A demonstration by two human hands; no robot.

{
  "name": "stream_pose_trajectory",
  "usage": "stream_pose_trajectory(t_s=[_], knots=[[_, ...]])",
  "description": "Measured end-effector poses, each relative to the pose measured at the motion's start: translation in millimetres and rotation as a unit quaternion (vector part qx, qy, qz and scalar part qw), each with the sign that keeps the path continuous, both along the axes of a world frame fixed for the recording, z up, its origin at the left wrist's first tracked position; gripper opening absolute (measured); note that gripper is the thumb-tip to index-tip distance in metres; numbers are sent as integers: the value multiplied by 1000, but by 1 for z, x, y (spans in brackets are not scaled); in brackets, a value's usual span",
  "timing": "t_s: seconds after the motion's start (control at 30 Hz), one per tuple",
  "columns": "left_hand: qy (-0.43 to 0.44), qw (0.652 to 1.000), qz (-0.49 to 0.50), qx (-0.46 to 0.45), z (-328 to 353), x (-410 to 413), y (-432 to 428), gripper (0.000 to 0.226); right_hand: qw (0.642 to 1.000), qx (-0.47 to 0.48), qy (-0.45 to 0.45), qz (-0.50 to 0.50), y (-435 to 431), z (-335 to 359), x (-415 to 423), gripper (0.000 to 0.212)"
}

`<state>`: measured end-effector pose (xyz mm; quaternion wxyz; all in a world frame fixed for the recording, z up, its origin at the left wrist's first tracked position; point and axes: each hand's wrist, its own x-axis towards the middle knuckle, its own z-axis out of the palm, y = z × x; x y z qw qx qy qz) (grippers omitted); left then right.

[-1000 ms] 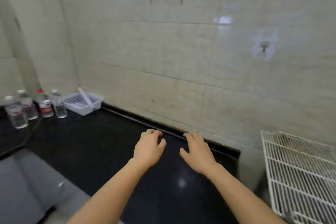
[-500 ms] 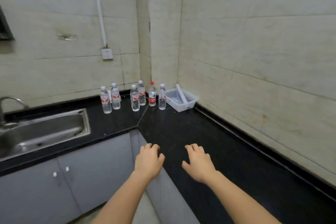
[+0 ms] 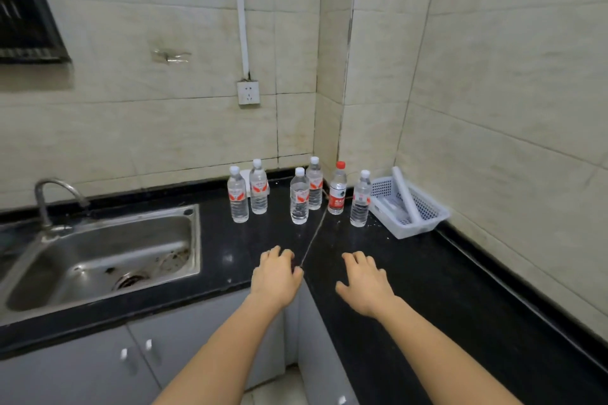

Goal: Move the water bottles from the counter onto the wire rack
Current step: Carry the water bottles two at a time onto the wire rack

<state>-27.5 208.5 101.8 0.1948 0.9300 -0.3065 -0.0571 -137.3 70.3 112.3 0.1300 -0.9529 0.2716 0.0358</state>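
Our view has swung left: a second ago we faced the wall with the wire rack at the right edge, and now the rack is out of sight and the corner sits dead ahead. Six water bottles (image 3: 299,196) stand upright at the far corner of the black tabletop (image 3: 427,273), between the sink (image 3: 105,256) and the white basket (image 3: 411,207). Our left hand (image 3: 274,276) and right hand (image 3: 363,283) hover near the tabletop's edge, fingers loosely spread, holding nothing. We judge the first reach for a bottle comes next.
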Motion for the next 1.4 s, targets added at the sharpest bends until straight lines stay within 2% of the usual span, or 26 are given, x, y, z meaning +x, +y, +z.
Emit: stream_pose_trajectory(t_s=[0.43,0.63,0.8,0.97,1.13,1.23,1.4], knots=[[63,995,83,-3,-51,224,-11,46,998,21,25,50,-24,-35,233,63],[66,992,81,-63,-55,362,-18,41,999,28,23,22,-38,-36,363,65],[61,987,60,-133,-43,442,-32,42,999,43,1,-4,-51,-35,443,68],[58,984,-28,-164,-38,490,-47,52,998,20,-53,-2,-71,-28,499,68],[68,980,-137,-127,-40,506,-58,51,999,-10,-29,19,-85,-25,535,67],[53,977,-161,-129,-43,510,-60,45,999,-27,-25,26,-86,-30,540,58],[30,981,-165,-98,-41,513,-55,49,996,-54,-69,33,-85,-36,522,40]])
